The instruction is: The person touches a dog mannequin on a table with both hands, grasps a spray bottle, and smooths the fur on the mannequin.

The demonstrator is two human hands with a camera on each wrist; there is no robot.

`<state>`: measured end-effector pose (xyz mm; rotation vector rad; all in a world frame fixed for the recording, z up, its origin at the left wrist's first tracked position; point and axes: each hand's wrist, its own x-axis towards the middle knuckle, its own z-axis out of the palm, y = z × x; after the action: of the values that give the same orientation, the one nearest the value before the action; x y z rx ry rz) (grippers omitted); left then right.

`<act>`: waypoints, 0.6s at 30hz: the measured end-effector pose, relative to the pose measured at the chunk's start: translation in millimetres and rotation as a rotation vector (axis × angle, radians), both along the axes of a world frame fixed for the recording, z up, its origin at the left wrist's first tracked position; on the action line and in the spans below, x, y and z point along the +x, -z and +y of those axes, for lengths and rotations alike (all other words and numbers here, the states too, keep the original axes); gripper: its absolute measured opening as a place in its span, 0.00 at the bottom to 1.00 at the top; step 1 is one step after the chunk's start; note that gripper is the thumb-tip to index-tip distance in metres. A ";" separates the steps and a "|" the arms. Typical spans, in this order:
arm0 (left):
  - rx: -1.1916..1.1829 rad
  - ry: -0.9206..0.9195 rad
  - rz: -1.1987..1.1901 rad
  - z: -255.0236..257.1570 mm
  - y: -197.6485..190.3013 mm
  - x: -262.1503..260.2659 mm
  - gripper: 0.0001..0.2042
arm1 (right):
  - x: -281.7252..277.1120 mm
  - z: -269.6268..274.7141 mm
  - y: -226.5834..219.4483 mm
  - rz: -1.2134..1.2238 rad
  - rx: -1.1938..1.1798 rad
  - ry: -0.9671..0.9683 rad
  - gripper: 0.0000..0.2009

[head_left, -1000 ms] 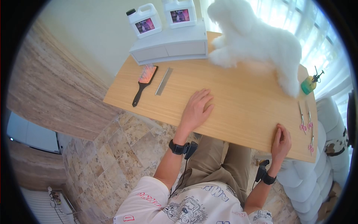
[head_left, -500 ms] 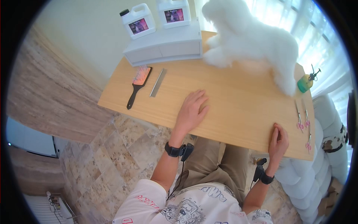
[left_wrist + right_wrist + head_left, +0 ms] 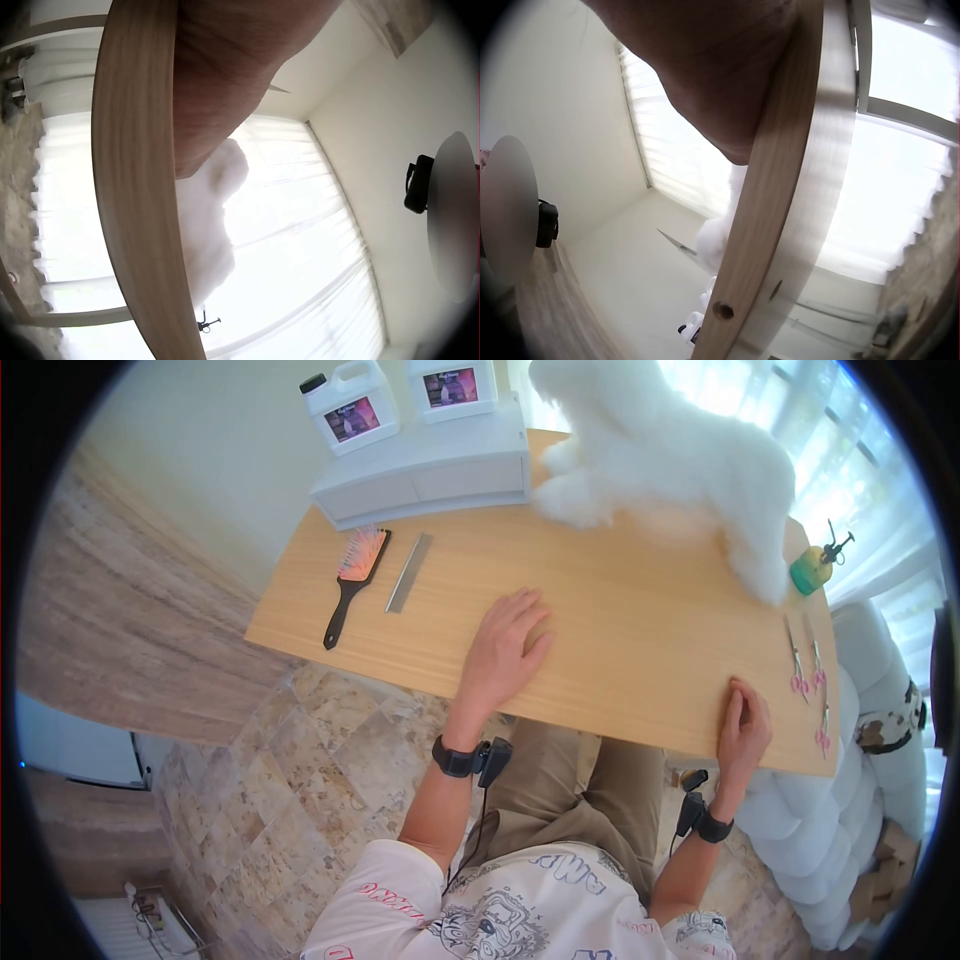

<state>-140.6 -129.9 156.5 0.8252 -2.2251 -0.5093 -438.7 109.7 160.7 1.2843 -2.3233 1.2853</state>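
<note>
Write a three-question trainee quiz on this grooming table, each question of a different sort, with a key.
1. True or false: the left hand lies flat on the wooden table, holding nothing.
2. Which lies right beside the black-handled brush? A) the metal comb B) the green spray bottle C) the pink-handled scissors
3. Fill in: the two white jugs stand on a white ____ at the table's far edge.

Key
1. True.
2. A.
3. Drawer unit.
</note>
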 end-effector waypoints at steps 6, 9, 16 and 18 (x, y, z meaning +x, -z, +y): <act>-0.013 0.006 -0.002 -0.9 -0.7 0.6 0.16 | -2.1 -0.4 2.6 0.008 0.013 0.003 0.07; -0.022 0.015 0.001 -0.8 0.4 0.2 0.16 | -2.0 0.9 2.5 -0.008 0.034 0.000 0.09; -0.022 0.017 -0.007 -3.3 2.1 1.4 0.16 | -1.4 -0.6 1.8 -0.014 0.036 0.003 0.10; -0.024 0.017 -0.010 -3.4 1.8 1.4 0.16 | -1.7 -0.9 3.4 -0.027 0.038 0.010 0.10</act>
<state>-139.2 -133.3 154.7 0.7982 -2.2445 -0.4867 -440.3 108.8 157.3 1.2723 -2.3811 1.2687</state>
